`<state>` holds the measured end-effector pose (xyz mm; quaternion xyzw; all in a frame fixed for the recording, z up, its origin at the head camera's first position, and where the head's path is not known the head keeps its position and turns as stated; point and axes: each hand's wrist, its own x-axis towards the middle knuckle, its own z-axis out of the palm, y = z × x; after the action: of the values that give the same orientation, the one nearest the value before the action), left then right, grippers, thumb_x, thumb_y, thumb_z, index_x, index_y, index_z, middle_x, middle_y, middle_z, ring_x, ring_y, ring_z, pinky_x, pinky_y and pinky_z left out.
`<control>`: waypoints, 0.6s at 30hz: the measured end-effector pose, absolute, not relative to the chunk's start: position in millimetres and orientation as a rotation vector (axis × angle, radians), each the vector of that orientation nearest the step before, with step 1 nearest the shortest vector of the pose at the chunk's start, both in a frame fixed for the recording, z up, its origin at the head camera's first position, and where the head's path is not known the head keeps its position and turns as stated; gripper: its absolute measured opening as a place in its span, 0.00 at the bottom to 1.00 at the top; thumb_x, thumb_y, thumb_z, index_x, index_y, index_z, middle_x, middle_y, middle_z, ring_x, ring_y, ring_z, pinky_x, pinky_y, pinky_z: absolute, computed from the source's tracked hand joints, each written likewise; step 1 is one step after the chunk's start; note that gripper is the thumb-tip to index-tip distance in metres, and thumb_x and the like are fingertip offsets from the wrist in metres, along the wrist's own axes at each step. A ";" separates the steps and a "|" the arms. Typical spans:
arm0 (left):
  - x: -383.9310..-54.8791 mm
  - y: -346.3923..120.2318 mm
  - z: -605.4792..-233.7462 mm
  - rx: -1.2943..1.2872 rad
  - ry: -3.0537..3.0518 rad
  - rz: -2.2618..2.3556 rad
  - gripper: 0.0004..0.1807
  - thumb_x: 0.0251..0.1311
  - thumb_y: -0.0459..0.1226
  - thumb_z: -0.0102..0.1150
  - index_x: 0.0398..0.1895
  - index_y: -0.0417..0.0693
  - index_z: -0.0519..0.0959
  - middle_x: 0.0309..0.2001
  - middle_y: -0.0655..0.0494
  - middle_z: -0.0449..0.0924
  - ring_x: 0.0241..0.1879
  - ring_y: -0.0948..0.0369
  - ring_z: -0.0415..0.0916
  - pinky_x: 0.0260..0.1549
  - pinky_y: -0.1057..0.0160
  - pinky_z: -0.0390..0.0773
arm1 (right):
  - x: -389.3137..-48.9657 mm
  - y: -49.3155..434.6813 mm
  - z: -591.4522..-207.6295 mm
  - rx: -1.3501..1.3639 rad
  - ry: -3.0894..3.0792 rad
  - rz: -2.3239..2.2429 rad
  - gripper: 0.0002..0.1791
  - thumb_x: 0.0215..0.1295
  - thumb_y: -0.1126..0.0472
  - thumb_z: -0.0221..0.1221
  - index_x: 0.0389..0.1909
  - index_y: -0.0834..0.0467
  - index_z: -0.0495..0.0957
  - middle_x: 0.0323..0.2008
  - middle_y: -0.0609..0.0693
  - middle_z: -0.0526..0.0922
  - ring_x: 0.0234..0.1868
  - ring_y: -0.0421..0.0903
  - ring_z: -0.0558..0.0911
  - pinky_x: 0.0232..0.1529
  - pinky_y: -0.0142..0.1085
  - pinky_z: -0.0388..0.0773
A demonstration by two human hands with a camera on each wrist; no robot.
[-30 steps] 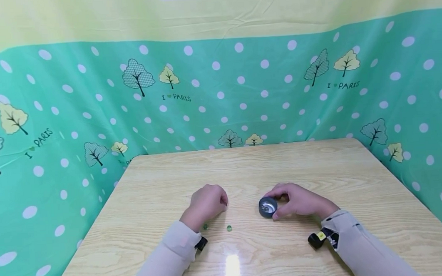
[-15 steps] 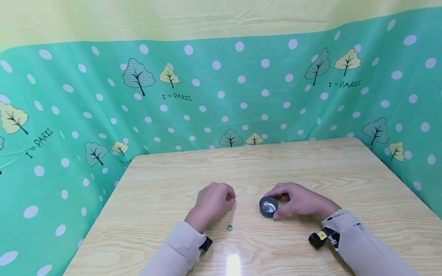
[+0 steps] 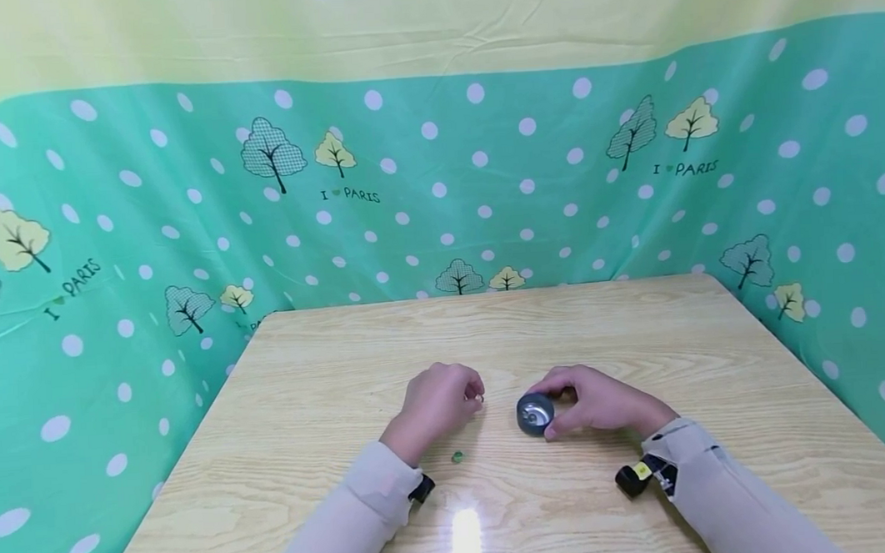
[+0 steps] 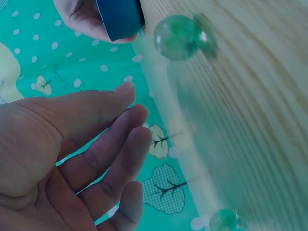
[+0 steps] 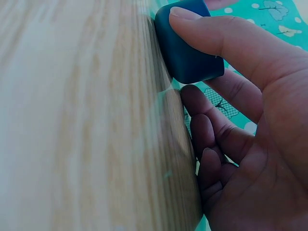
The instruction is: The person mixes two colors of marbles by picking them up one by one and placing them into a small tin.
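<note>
My right hand (image 3: 595, 400) grips a small dark round cup (image 3: 526, 427) between thumb and fingers, its shiny silvery inside facing up toward the head camera. In the right wrist view the cup (image 5: 185, 53) has a smooth blue-black side, with the thumb lying along it. Left of the cup, my left hand (image 3: 441, 402) hovers close over the table with thumb and fingertips brought together. I cannot tell whether something small sits between them. A clear green marble (image 3: 457, 457) lies nearer me; the left wrist view shows one marble (image 4: 175, 38) large and another marble (image 4: 224, 220) lower down.
The light wood table (image 3: 341, 340) runs back to a green dotted curtain (image 3: 483, 191) with printed trees, which also hangs at both sides. Small black cameras sit at both wrists, below grey-white sleeves (image 3: 364, 506).
My left hand has moved right toward the cup, and its forearm now covers the marble that showed beside the wrist. The right hand and cup stay in place.
</note>
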<state>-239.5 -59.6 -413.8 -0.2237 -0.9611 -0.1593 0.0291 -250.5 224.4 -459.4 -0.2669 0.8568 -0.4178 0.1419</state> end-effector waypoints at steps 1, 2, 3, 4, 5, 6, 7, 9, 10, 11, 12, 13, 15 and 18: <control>-239.4 -58.5 -413.4 -0.694 -2.965 -0.488 0.05 0.59 0.41 0.76 0.38 0.59 0.90 0.34 0.67 0.87 0.33 0.68 0.79 0.32 0.64 0.78 | -250.8 224.3 -459.6 -0.771 2.475 -1.205 0.29 0.48 0.51 0.81 0.54 0.37 0.85 0.49 0.41 0.84 0.52 0.47 0.77 0.57 0.44 0.72; -239.5 -57.3 -413.3 -0.698 -2.965 -0.485 0.05 0.59 0.41 0.76 0.37 0.59 0.89 0.34 0.67 0.87 0.33 0.68 0.79 0.32 0.64 0.78 | -251.2 224.4 -460.1 -0.772 2.475 -1.205 0.29 0.48 0.51 0.81 0.54 0.37 0.85 0.49 0.41 0.84 0.52 0.47 0.77 0.56 0.44 0.72; -239.8 -56.2 -413.3 -0.705 -2.964 -0.482 0.05 0.58 0.42 0.76 0.37 0.59 0.89 0.33 0.67 0.87 0.33 0.68 0.79 0.32 0.64 0.77 | -251.5 224.4 -460.4 -0.772 2.476 -1.204 0.29 0.48 0.51 0.81 0.54 0.37 0.85 0.49 0.41 0.84 0.52 0.47 0.77 0.56 0.43 0.72; -240.0 -55.0 -413.1 -0.707 -2.965 -0.479 0.05 0.58 0.42 0.76 0.37 0.60 0.89 0.33 0.68 0.87 0.33 0.69 0.78 0.32 0.64 0.77 | -251.7 224.4 -460.5 -0.774 2.477 -1.203 0.29 0.48 0.50 0.81 0.54 0.37 0.85 0.49 0.41 0.84 0.52 0.47 0.77 0.56 0.43 0.72; -240.2 -53.7 -413.0 -0.708 -2.967 -0.476 0.05 0.58 0.42 0.76 0.37 0.60 0.89 0.33 0.68 0.87 0.33 0.69 0.78 0.32 0.65 0.77 | -251.9 224.5 -460.8 -0.774 2.478 -1.201 0.29 0.48 0.50 0.81 0.54 0.37 0.85 0.49 0.41 0.84 0.52 0.47 0.77 0.56 0.43 0.72; -240.3 -52.4 -412.9 -0.708 -2.968 -0.473 0.05 0.58 0.42 0.76 0.36 0.60 0.89 0.33 0.68 0.86 0.32 0.69 0.78 0.32 0.65 0.77 | -252.1 224.5 -460.8 -0.775 2.480 -1.201 0.29 0.48 0.50 0.81 0.54 0.37 0.85 0.49 0.40 0.84 0.52 0.47 0.77 0.56 0.43 0.72; -240.7 -51.2 -412.8 -0.708 -2.969 -0.473 0.05 0.58 0.42 0.76 0.36 0.60 0.89 0.33 0.68 0.86 0.32 0.69 0.77 0.32 0.65 0.77 | -252.2 224.6 -460.8 -0.776 2.481 -1.200 0.29 0.48 0.50 0.81 0.54 0.37 0.85 0.49 0.40 0.84 0.52 0.47 0.78 0.56 0.43 0.72; -241.1 -49.1 -412.4 -0.709 -2.971 -0.474 0.05 0.58 0.43 0.76 0.36 0.61 0.89 0.33 0.68 0.86 0.32 0.69 0.77 0.31 0.65 0.77 | -252.2 224.6 -460.6 -0.776 2.482 -1.201 0.29 0.48 0.50 0.81 0.54 0.37 0.85 0.49 0.40 0.84 0.52 0.47 0.77 0.56 0.42 0.72; -241.3 -48.1 -412.5 -0.707 -2.972 -0.474 0.05 0.58 0.43 0.76 0.36 0.61 0.89 0.33 0.68 0.86 0.32 0.69 0.77 0.31 0.65 0.77 | -252.0 224.5 -460.4 -0.775 2.482 -1.202 0.29 0.48 0.50 0.81 0.54 0.37 0.85 0.49 0.40 0.84 0.52 0.47 0.77 0.56 0.43 0.72; -241.6 -47.4 -412.7 -0.709 -2.972 -0.474 0.05 0.58 0.43 0.76 0.36 0.61 0.89 0.33 0.68 0.86 0.32 0.69 0.77 0.31 0.65 0.76 | -251.9 224.4 -460.2 -0.774 2.481 -1.203 0.29 0.47 0.50 0.81 0.54 0.37 0.85 0.49 0.40 0.84 0.52 0.47 0.77 0.57 0.43 0.72; -241.9 -46.8 -412.9 -0.712 -2.971 -0.473 0.05 0.58 0.43 0.76 0.36 0.61 0.89 0.33 0.68 0.86 0.32 0.69 0.77 0.31 0.65 0.76 | -251.7 224.2 -459.9 -0.774 2.479 -1.204 0.29 0.47 0.50 0.81 0.54 0.37 0.85 0.49 0.40 0.84 0.52 0.47 0.77 0.57 0.43 0.72; -242.2 -46.1 -412.9 -0.714 -2.970 -0.472 0.05 0.58 0.43 0.76 0.36 0.62 0.89 0.33 0.68 0.86 0.33 0.69 0.77 0.30 0.65 0.76 | -251.4 224.1 -459.5 -0.772 2.478 -1.205 0.29 0.47 0.50 0.81 0.54 0.37 0.85 0.49 0.40 0.84 0.52 0.47 0.78 0.57 0.43 0.71; -242.5 -44.9 -413.0 -0.720 -2.966 -0.470 0.05 0.58 0.44 0.76 0.36 0.63 0.89 0.33 0.69 0.86 0.33 0.69 0.78 0.30 0.65 0.76 | -250.9 223.9 -459.0 -0.770 2.476 -1.206 0.29 0.47 0.50 0.81 0.54 0.37 0.85 0.49 0.40 0.84 0.52 0.47 0.78 0.57 0.44 0.71; -242.4 -42.5 -412.2 -0.731 -2.959 -0.480 0.05 0.58 0.45 0.76 0.37 0.63 0.89 0.34 0.68 0.86 0.34 0.69 0.79 0.29 0.65 0.76 | -250.6 223.9 -458.3 -0.766 2.474 -1.204 0.29 0.48 0.50 0.81 0.54 0.38 0.85 0.49 0.41 0.84 0.53 0.47 0.78 0.58 0.45 0.72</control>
<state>-242.4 -42.5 -412.2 -0.2368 -0.9587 -0.1554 0.0279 -250.6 223.9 -458.3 -0.2654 0.8573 -0.4174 0.1424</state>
